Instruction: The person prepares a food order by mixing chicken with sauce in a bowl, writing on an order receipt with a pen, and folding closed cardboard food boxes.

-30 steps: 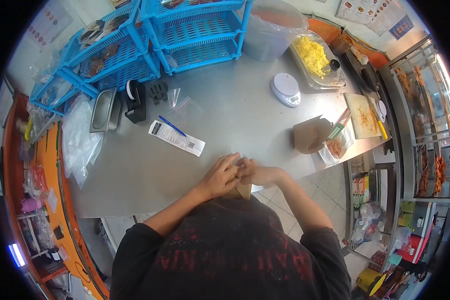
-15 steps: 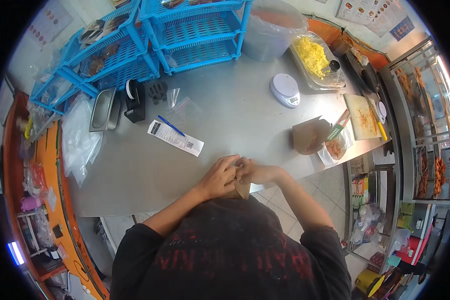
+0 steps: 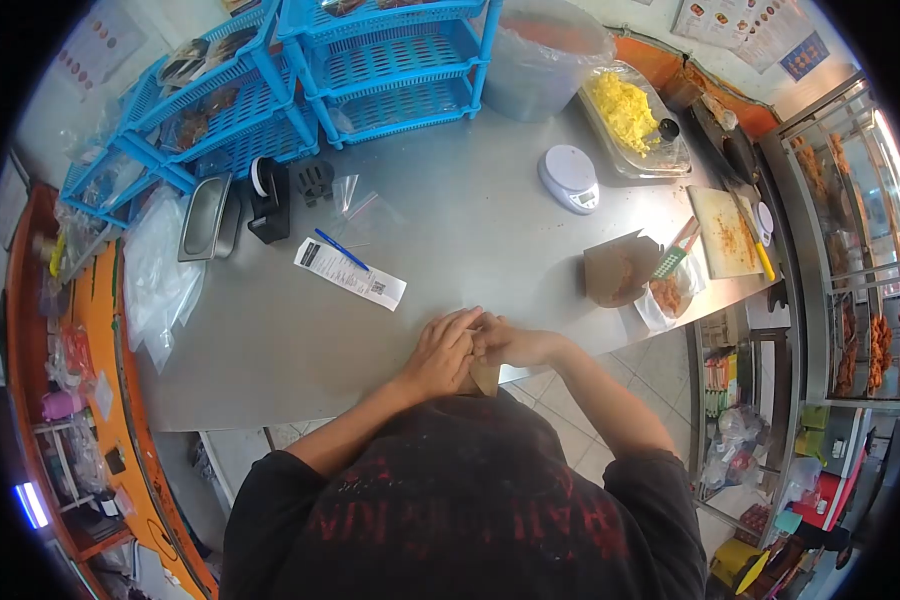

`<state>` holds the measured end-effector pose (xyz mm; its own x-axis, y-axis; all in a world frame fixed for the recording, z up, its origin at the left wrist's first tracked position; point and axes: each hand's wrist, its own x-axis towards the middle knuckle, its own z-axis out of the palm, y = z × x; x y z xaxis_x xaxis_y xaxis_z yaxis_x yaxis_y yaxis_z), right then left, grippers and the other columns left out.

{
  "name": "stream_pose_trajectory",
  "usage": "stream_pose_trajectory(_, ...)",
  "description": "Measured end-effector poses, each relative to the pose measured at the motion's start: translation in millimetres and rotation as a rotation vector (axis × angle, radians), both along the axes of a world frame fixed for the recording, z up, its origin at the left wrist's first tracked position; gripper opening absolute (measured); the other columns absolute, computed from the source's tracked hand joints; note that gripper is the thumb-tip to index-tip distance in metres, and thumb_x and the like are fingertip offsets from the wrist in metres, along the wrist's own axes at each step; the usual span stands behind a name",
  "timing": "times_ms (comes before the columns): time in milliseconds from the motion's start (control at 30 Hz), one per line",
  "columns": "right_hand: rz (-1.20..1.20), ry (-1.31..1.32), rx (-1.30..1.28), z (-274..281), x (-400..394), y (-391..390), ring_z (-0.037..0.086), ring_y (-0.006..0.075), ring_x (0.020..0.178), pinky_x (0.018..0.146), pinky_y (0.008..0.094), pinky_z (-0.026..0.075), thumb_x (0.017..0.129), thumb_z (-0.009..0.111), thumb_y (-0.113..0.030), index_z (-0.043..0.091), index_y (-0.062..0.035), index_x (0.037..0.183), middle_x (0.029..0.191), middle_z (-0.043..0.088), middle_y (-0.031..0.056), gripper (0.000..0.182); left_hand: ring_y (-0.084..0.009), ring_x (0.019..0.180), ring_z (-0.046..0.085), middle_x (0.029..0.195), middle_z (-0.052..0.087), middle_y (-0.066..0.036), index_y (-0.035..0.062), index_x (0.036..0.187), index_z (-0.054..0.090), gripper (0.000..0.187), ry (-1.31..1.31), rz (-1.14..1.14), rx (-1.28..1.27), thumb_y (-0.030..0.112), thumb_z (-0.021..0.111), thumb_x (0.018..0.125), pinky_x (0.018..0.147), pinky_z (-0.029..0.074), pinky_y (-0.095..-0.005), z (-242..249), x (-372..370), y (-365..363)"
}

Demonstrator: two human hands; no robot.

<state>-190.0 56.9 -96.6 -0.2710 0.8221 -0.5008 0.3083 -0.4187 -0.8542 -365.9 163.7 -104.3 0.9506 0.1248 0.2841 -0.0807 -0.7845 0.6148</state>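
Close to my body, at the front edge of the steel table, both hands are closed on a brown cardboard box. Only a pointed lower part of it shows; the hands hide the rest. My left hand lies along its left side with bent fingers. From the right, my right hand pinches its upper part, and the fingertips of both hands meet. Ahead of them lies a printed receipt with a blue pen across it. To the right stands an opened brown takeout box.
Beside the takeout box are a paper-lined portion of fried food, a cutting board and a yellow-handled knife. Further back sit a white scale, a tray of yellow food, blue racks and a tape dispenser.
My fingers have shifted slightly on the brown cardboard box, the left ones lying a little further over its top. Nothing else has visibly moved.
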Motion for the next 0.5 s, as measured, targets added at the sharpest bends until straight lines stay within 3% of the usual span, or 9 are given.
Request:
stream_pose_trajectory(33, 0.017, 0.025, -0.007, 1, 1, 1, 0.016, 0.0372, 0.129, 0.109, 0.045, 0.012, 0.085, 0.057, -0.018, 0.06, -0.0038, 0.1, 0.131, 0.029, 0.0164, 0.021, -0.0332, 0.125, 0.036, 0.137, 0.036, -0.016, -0.0021, 0.094, 0.052, 0.02, -0.001, 0.013, 0.031, 0.013, 0.052, 0.08, 0.101, 0.029, -0.049, 2, 0, -2)
stream_pose_trajectory(133, 0.056, -0.105, -0.038, 8, -5, 5, 0.013, 0.038, 0.131, 0.109, 0.0454, 0.015, 0.084, 0.057, -0.019, 0.06, -0.0035, 0.102, 0.137, 0.025, 0.0169, 0.023, -0.0328, 0.124, 0.036, 0.135, 0.037, -0.016, -0.0026, 0.096, 0.051, 0.022, 0.006, 0.048, 0.07, 0.012, 0.052, 0.081, 0.101, 0.028, -0.0497, -1, -1, -5)
stream_pose_trajectory(233, 0.064, -0.076, -0.054, 9, -4, 7, 0.014, 0.0391, 0.131, 0.108, 0.046, 0.017, 0.085, 0.057, -0.02, 0.06, -0.0043, 0.106, 0.138, 0.025, 0.0177, 0.026, -0.0325, 0.124, 0.036, 0.133, 0.039, -0.015, -0.0025, 0.096, 0.05, 0.021, 0.005, 0.064, 0.043, 0.012, 0.051, 0.081, 0.101, 0.027, -0.0493, -5, -1, -7)
stream_pose_trajectory(333, 0.026, -0.166, 0.017, 19, -11, 4, 0.027, 0.0356, 0.122, 0.106, 0.0449, 0.02, 0.083, 0.053, -0.02, 0.057, -0.0041, 0.107, 0.134, 0.035, 0.0168, 0.029, -0.0326, 0.123, 0.037, 0.13, 0.041, -0.015, -0.0017, 0.093, 0.05, 0.018, -0.014, 0.051, -0.023, 0.011, 0.051, 0.081, 0.099, 0.028, -0.0483, -7, -1, -6)
stream_pose_trajectory(400, 0.105, -0.232, 0.105, -15, -9, 1, 0.025, 0.0357, 0.123, 0.107, 0.0449, 0.02, 0.084, 0.053, -0.02, 0.055, -0.0053, 0.114, 0.135, 0.032, 0.0176, 0.034, -0.0327, 0.123, 0.038, 0.13, 0.041, -0.016, -0.001, 0.09, 0.049, 0.015, -0.02, 0.033, -0.046, 0.011, 0.051, 0.08, 0.098, 0.028, -0.0472, -7, 1, -5)
stream_pose_trajectory(500, 0.112, -0.262, 0.121, 0, -13, 2, 0.024, 0.0357, 0.124, 0.107, 0.045, 0.019, 0.084, 0.052, -0.019, 0.051, -0.0068, 0.122, 0.136, 0.028, 0.0184, 0.04, -0.0337, 0.124, 0.037, 0.132, 0.04, -0.016, -0.0001, 0.087, 0.048, 0.013, -0.001, 0.013, -0.052, 0.011, 0.051, 0.08, 0.097, 0.029, -0.0463, -6, -1, -2)
